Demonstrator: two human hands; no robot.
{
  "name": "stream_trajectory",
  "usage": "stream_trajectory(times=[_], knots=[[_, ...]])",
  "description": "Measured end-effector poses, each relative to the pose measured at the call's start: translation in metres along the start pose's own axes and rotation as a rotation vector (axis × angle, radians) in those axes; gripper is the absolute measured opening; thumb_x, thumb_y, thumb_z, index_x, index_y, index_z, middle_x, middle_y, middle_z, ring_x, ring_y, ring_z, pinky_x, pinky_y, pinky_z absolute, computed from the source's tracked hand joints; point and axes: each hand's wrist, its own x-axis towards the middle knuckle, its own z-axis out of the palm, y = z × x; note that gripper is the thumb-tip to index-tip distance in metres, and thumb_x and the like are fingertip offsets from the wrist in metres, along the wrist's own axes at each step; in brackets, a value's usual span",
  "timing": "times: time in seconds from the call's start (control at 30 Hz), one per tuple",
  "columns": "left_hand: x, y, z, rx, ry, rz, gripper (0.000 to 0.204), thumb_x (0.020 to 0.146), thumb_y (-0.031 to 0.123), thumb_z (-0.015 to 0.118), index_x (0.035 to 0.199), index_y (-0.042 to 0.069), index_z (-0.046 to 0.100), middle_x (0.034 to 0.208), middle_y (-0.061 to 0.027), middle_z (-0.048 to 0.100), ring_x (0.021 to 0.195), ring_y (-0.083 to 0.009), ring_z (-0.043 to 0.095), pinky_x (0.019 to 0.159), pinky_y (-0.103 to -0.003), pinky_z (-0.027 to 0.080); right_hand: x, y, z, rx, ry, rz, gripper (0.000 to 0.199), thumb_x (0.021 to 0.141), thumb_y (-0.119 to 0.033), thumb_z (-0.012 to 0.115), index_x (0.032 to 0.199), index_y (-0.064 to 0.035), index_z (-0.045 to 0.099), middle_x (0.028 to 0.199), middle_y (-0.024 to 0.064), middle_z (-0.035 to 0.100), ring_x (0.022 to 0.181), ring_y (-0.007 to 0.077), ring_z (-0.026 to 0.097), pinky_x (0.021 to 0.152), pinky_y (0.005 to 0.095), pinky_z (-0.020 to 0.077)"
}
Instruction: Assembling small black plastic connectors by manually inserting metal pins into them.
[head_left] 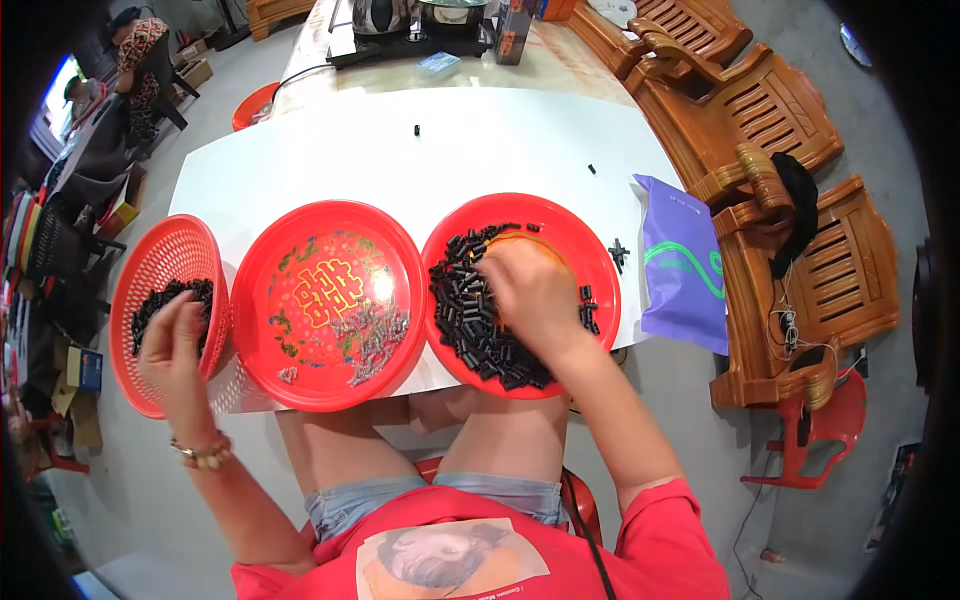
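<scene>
My left hand (172, 350) is over the near side of a red perforated basket (128, 300) that holds small black pieces (157, 300). Its thumb and fingertips are drawn together, and anything between them is too small to make out. My right hand (530, 300) reaches into a red plastic tray (590, 245) heaped with short black tubes (470, 320). Its fingers curl down at the heap, their tips partly hidden. Between the two stands another red tray (270, 340) with a printed yellow pattern; small silvery metal parts (378, 345) lie in its lower right.
All three containers stand on a white board (300, 140). A loose black tube (417, 130) lies at its far side, and several more (618, 256) lie right of the right tray. A purple bag (683, 265) rests at the right edge. Beyond are a stove (415, 48) and wooden chairs (770, 110).
</scene>
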Motion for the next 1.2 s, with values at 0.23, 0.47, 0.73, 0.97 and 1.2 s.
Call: stream_trajectory(times=[0.23,0.47,0.73,0.97,1.2], knots=[[0.027,-0.047,-0.05,0.455,0.069,0.096,0.019,0.088,0.006,0.059,0.106,-0.002,0.064,0.103,-0.0078,0.065,0.091,-0.0115,0.06,0.081,-0.024,0.047,0.013,0.084,0.006,-0.276,-0.008,0.263,0.014,0.083,-0.019,0.06,0.095,-0.0133,0.066,0.09,0.0099,0.061,0.077,0.0316,0.062,0.065,0.0431,0.0497],[-0.014,-0.007,0.014,-0.02,-0.004,0.058,0.017,0.088,0.002,0.058,0.104,-0.001,0.064,0.097,-0.006,0.066,0.086,-0.0095,0.061,0.075,-0.021,0.05,0.016,0.076,0.011,-0.196,-0.015,0.239,0.01,0.082,-0.018,0.061,0.085,-0.0086,0.06,0.09,0.011,0.06,0.077,0.0313,0.061,0.066,0.0428,0.0484],[-0.072,0.013,0.089,-0.319,-0.638,-0.372,0.023,0.088,0.006,0.06,0.109,-0.002,0.062,0.092,-0.0051,0.067,0.081,-0.0073,0.06,0.069,-0.021,0.049,-0.009,-0.051,0.002,0.417,-0.311,-0.156,0.013,0.077,0.0,0.062,0.09,-0.0025,0.061,0.083,0.0109,0.06,0.071,0.0244,0.061,0.061,0.0315,0.0495],[-0.062,0.006,0.071,-0.449,-0.634,-0.418,0.025,0.089,0.004,0.056,0.113,-0.001,0.059,0.094,-0.0064,0.064,0.081,-0.0093,0.061,0.071,-0.023,0.052,-0.001,-0.094,0.023,0.624,-0.309,-0.115,0.025,0.081,-0.006,0.059,0.106,-0.0062,0.055,0.087,0.012,0.063,0.074,0.0293,0.064,0.061,0.0373,0.0522],[-0.042,-0.015,0.029,-0.741,-0.275,-0.528,0.017,0.095,0.015,0.05,0.101,0.001,0.058,0.083,-0.0039,0.06,0.067,-0.0084,0.058,0.062,-0.023,0.053,0.006,-0.091,0.067,0.312,-0.313,-0.232,0.013,0.081,-0.012,0.063,0.093,-0.0069,0.065,0.079,0.01,0.062,0.069,0.028,0.063,0.06,0.037,0.0516]])
